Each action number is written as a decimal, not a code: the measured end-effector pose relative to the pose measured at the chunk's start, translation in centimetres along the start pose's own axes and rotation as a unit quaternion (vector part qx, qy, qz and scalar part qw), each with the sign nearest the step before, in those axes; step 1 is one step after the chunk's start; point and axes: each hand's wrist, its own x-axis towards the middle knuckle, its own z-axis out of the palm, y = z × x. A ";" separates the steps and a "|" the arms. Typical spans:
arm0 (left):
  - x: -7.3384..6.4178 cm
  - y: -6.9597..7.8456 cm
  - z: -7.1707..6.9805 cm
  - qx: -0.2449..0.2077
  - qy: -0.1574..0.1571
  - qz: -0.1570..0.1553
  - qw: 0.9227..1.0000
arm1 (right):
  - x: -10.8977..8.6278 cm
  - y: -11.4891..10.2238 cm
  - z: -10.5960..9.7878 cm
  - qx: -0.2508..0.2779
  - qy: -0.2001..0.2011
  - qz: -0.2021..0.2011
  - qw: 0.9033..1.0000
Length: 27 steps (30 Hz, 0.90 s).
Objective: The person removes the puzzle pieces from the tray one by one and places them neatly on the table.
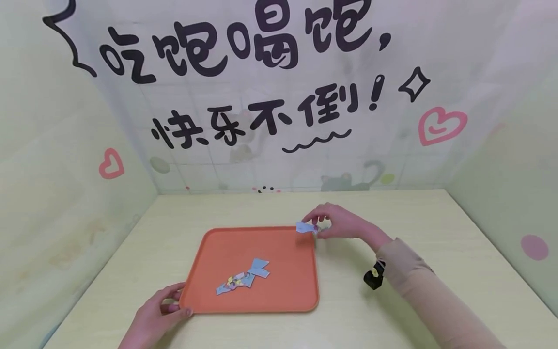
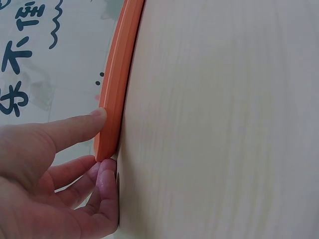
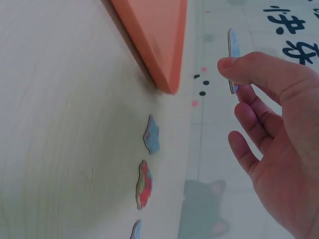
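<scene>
My left hand (image 1: 153, 314) grips the near left corner of an orange tray (image 1: 283, 291); in the left wrist view the thumb presses its rim and the fingers curl at the corner. Above the tray's far right corner, my right hand (image 1: 337, 221) pinches a flat light-blue puzzle piece (image 1: 306, 227) between thumb and fingers. The right wrist view shows this piece (image 3: 233, 45) edge-on. Several blue and patterned puzzle pieces (image 1: 248, 279) lie together on the tray in a slanting strip.
In the right wrist view, a blue piece (image 3: 152, 135), a red piece (image 3: 144, 185) and a partly cut-off piece (image 3: 136, 230) lie on the table beyond the tray's corner. A small black object (image 1: 374, 275) is beside the right sleeve. Printed cloth walls (image 1: 244, 169) enclose the table.
</scene>
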 end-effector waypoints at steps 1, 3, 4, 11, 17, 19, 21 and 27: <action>0.0 0.0 0.0 0.001 0.000 0.001 1.000 | -0.3 0.2 -0.3 0.001 0.004 0.009 1.000; 0.0 0.0 0.0 0.004 0.000 0.003 1.000 | -1.0 0.7 -1.0 0.012 0.010 0.027 1.000; -0.1 0.1 0.0 0.006 0.000 0.004 1.000 | -1.3 1.0 -1.3 0.017 0.013 0.035 0.999; 0.0 0.1 0.1 0.012 0.002 0.005 1.000 | -3.4 2.8 -3.3 -0.022 0.040 0.029 0.999; 0.2 0.2 0.0 0.008 -0.002 -0.001 1.000 | -5.3 4.4 -4.5 -0.037 0.058 0.047 0.997; 0.1 0.1 0.0 0.009 -0.002 -0.001 1.000 | -6.0 5.1 -4.7 -0.041 0.065 0.055 0.996; 0.1 0.1 0.0 0.011 -0.001 0.001 1.000 | -6.6 5.8 -4.9 -0.043 0.073 0.060 0.995; 0.1 0.2 0.1 0.008 -0.001 -0.002 1.000 | -8.4 7.9 -5.3 -0.049 0.095 0.075 0.991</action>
